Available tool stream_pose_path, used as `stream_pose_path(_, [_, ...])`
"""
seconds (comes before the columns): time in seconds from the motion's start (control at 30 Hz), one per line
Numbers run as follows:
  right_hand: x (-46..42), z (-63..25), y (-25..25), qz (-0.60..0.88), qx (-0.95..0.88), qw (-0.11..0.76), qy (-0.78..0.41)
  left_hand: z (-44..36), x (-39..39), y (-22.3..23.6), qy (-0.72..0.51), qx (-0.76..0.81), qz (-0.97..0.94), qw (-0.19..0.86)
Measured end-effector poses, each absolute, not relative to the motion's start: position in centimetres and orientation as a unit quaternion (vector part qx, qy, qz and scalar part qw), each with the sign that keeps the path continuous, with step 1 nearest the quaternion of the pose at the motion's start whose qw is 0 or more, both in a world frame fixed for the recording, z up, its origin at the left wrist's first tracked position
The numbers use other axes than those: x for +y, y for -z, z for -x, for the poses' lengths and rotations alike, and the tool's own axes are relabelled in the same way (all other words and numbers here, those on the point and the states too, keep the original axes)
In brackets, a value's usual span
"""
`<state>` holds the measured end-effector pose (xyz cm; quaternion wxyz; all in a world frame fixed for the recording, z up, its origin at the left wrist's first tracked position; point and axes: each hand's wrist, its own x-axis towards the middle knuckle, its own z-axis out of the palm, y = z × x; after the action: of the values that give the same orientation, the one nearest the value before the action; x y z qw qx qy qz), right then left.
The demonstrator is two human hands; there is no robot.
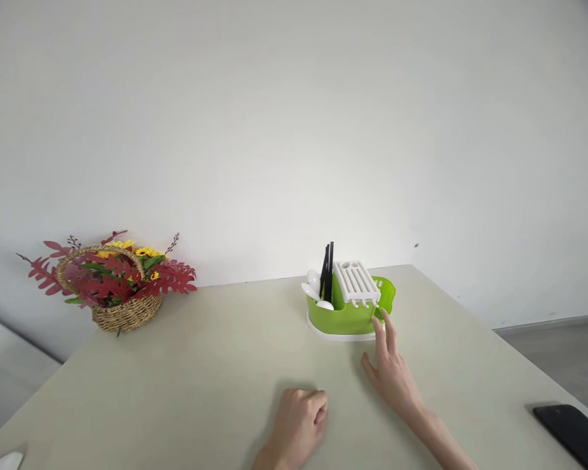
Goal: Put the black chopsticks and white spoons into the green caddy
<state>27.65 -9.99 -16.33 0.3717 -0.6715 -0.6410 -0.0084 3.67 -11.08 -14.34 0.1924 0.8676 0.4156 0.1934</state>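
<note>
A green utensil holder on a white base stands toward the back of the table. White spoons and black chopsticks stick up from its left part. A white slotted rack with small hooks sits tilted over its middle. My right hand reaches to the holder's front right corner with fingers stretched and apart; whether the fingertips touch it I cannot tell. In front of the holder, my left hand rests on the table as a loose fist, nothing showing in it.
A wicker basket of red leaves and yellow flowers stands at the back left, by the white wall. A black phone lies near the table's right edge. Part of a white object shows at the bottom left.
</note>
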Motion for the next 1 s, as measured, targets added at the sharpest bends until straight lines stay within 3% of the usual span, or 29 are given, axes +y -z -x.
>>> stream_pose_path(0.5, [-13.7, -20.1, 14.6, 0.630, -0.682, 0.369, -0.037, -4.2, -11.0, 13.7, -0.201, 0.415, -0.869, 0.179])
stream_pose_path(1.0, [-14.1, -20.5, 13.9, 0.578, -0.707, 0.395, -0.104, -4.3, -11.1, 13.2, -0.209, 0.411, -0.869, 0.177])
